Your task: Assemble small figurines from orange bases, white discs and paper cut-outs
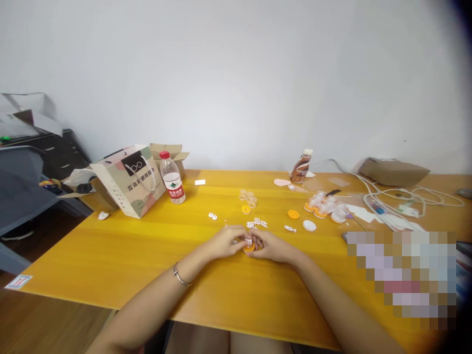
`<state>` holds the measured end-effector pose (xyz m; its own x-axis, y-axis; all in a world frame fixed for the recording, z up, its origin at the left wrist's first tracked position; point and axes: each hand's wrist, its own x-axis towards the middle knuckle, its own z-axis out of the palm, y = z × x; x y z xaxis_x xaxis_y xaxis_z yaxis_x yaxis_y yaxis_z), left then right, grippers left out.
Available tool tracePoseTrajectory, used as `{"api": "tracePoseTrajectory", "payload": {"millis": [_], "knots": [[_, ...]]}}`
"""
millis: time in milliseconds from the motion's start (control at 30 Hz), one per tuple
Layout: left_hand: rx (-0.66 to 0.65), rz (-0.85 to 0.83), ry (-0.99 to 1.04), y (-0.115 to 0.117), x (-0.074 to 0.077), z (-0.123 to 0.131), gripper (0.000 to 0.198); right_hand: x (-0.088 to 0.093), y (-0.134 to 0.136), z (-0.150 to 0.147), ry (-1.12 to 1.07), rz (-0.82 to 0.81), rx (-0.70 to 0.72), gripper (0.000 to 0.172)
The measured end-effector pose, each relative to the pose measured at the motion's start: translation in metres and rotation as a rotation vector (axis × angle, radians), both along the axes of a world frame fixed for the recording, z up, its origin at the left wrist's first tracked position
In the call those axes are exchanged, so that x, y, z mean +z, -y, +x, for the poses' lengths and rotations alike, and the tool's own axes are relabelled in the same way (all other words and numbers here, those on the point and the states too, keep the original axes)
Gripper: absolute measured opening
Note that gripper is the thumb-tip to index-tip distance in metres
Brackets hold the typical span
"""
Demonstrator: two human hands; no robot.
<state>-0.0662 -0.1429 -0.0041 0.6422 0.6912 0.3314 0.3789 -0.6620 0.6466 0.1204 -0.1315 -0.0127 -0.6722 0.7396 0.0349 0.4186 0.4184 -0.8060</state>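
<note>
Over the table's near middle, my left hand (pixel 229 242) and my right hand (pixel 272 247) meet at an orange round piece (pixel 249 250). The right thumb presses against its edge, with the other fingers curled behind it. On top of it is a small white part (pixel 248 242), pinched by my left thumb and fingers; its exact shape is too small to tell. Just beyond the fingertips lie several white wheel-patterned pieces (pixel 257 221). Farther off are another orange disc (pixel 246 209) and several clear rings (pixel 252 201). A metal bracelet circles the left wrist.
On the left stand a paper bag (pixel 138 189), a red-capped water bottle (pixel 172 179) and a cardboard box (pixel 180 156). To the right are an orange disc (pixel 293 215), a white disc (pixel 309 225), clear-and-orange containers (pixel 324 204), a brown bottle (pixel 300 168) and white cables (pixel 372 199).
</note>
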Motion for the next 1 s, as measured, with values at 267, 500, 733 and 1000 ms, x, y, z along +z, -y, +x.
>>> {"api": "tracePoseTrajectory", "payload": {"millis": [267, 500, 733, 1000], "knots": [[-0.04, 0.043, -0.03, -0.001, 0.0, 0.0, 0.012, 0.0, 0.001, -0.001, -0.035, -0.036, 0.013, 0.021], [0.055, 0.092, -0.009, -0.003, -0.004, 0.0, 0.014, -0.01, -0.005, 0.0, -0.037, -0.015, -0.051, 0.024], [0.215, 0.078, 0.209, -0.013, -0.008, 0.001, 0.021, -0.013, -0.01, -0.004, -0.379, -0.275, -0.097, 0.034], [0.399, 0.172, 0.028, -0.086, -0.004, 0.017, 0.028, -0.024, -0.016, -0.001, -0.525, -0.502, -0.151, 0.04]]}}
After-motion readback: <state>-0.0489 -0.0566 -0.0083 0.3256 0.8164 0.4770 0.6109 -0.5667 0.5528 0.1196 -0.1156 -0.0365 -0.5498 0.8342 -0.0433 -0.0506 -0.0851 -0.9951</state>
